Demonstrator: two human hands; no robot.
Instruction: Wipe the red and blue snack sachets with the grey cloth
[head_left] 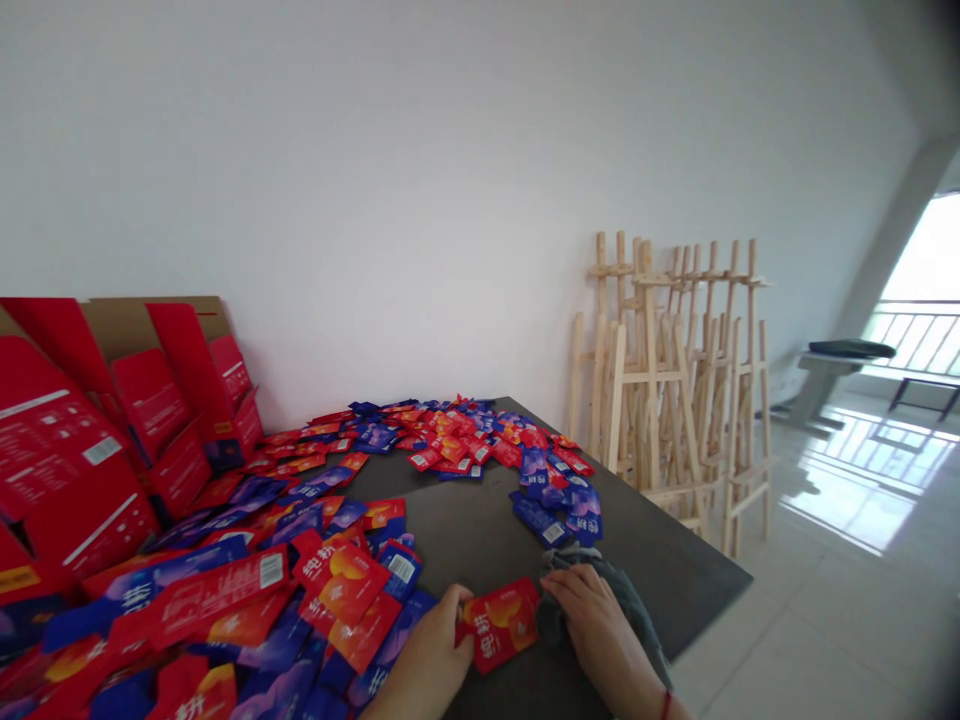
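Low in the head view, my left hand (436,650) pinches the left end of a red packet (501,622) with orange fruit and white lettering. The packet lies level, just above or on the dark table. At its right end my right hand (589,615) is closed on a grey-green cloth (634,600), which touches or nearly touches the packet's edge. Loose red and blue packets (345,580) are heaped right beside my left hand. Beyond my right hand lie several blue packets (551,515). My right fingertips are partly sunk in the cloth's folds.
Open red cartons (82,450) stand at the left edge of the dark table (465,520). More mixed packets (457,435) are piled at its far end, by the white wall. Wooden easels (660,380) lean beyond the right edge. Further right is a grey table (832,365) near a window.
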